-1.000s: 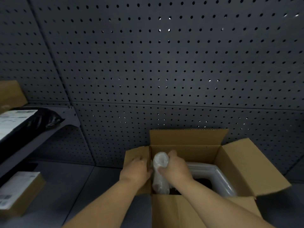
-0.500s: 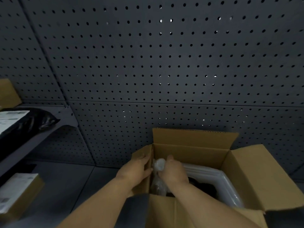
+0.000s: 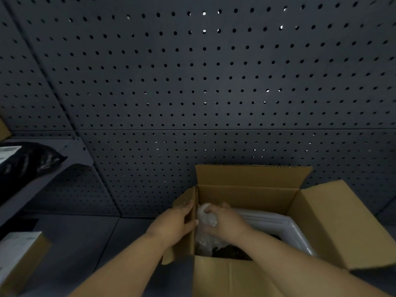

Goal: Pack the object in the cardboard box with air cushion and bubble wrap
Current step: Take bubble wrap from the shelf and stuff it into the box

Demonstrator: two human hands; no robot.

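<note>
An open cardboard box (image 3: 246, 195) stands at the lower right with its flaps spread. Inside, a white air cushion (image 3: 285, 226) lines the far and right walls. A roll of bubble wrap (image 3: 206, 239) stands upright in the box's left corner, above something dark on the bottom. My right hand (image 3: 225, 221) grips the top of the roll. My left hand (image 3: 173, 224) holds the box's left flap and wall, thumb touching the roll.
A dark pegboard wall (image 3: 203, 82) rises behind the box. A shelf at left carries a black bag (image 3: 27, 161) with a white label. A labelled cardboard box (image 3: 19, 256) sits at the lower left on the grey tabletop (image 3: 85, 243).
The bubble wrap roll has gone lower into the box's left corner under my right hand. My left hand stays at the left flap. The view has tilted slightly.
</note>
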